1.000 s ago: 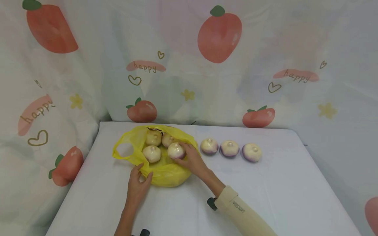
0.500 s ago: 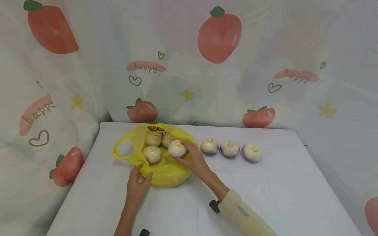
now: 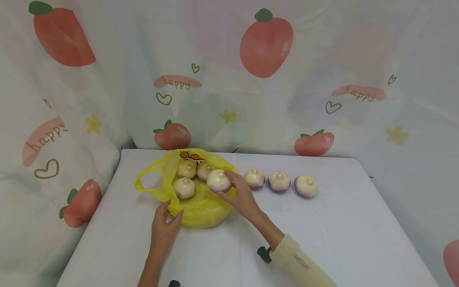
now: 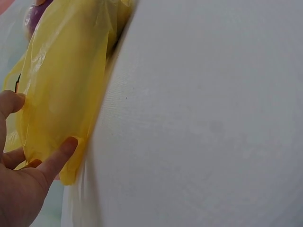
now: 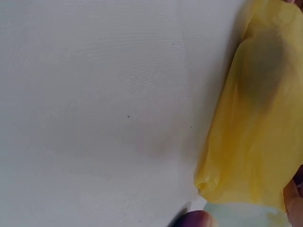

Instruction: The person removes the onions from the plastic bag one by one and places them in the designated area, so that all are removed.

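A yellow plastic bag (image 3: 206, 213) lies mouth-up on the table with several white and purple turnips in it, among them a turnip (image 3: 184, 188) at the left. My right hand (image 3: 245, 199) holds another turnip (image 3: 218, 181) between thumb and fingers, at the right side of the bag's mouth. At the bag's near left edge, my left hand (image 3: 164, 223) grips the plastic between thumb and fingers. The left wrist view shows its thumb (image 4: 64, 151) against the yellow film. In the right wrist view the bag (image 5: 251, 142) hides most of the right hand.
To the right of the bag, three turnips stand in a row on the white table (image 3: 322, 239): a near-side turnip (image 3: 254, 178), a middle turnip (image 3: 279, 181) and a right-hand turnip (image 3: 306, 185). A printed curtain (image 3: 279, 103) hangs behind the table.
My right hand has drawn its turnip up and slightly to the right, away from the others in the bag. The left hand stays at the bag's edge, shifting only slightly.
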Motion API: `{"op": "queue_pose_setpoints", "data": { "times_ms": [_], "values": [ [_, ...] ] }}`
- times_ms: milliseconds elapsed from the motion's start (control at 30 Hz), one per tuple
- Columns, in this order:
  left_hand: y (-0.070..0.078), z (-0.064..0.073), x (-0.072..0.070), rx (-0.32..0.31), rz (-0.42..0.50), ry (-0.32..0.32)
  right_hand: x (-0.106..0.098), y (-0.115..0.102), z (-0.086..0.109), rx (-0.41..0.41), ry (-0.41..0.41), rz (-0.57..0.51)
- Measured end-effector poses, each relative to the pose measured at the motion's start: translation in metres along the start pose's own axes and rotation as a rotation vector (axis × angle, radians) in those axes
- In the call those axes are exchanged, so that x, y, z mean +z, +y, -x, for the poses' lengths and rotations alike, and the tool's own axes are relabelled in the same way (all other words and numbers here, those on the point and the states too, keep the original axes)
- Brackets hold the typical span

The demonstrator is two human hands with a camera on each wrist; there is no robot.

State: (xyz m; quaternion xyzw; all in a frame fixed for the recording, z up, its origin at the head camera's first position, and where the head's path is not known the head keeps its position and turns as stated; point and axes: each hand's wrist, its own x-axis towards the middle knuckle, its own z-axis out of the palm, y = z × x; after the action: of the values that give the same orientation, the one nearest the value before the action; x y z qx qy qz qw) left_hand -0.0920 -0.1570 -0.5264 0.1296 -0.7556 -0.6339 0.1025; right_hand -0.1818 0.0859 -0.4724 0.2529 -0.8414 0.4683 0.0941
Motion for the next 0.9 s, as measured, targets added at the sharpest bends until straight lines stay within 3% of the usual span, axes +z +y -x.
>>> {"op": "queue_pose_setpoints", "data": {
  "times_ms": [200, 700, 900],
  "values": [
    [0.000, 0.000, 0.001, -0.018, -0.001, -0.014, -0.007, 0.001, 0.006, 0.020, 0.018, -0.034],
    [0.003, 0.003, 0.000, -0.032, -0.020, -0.030, -0.021, 0.002, 0.019, -0.059, 0.097, -0.037],
    [0.005, 0.004, 0.001, -0.012, -0.011, -0.052, -0.026, 0.004, 0.025, -0.048, 0.132, -0.041]
  ]
}}
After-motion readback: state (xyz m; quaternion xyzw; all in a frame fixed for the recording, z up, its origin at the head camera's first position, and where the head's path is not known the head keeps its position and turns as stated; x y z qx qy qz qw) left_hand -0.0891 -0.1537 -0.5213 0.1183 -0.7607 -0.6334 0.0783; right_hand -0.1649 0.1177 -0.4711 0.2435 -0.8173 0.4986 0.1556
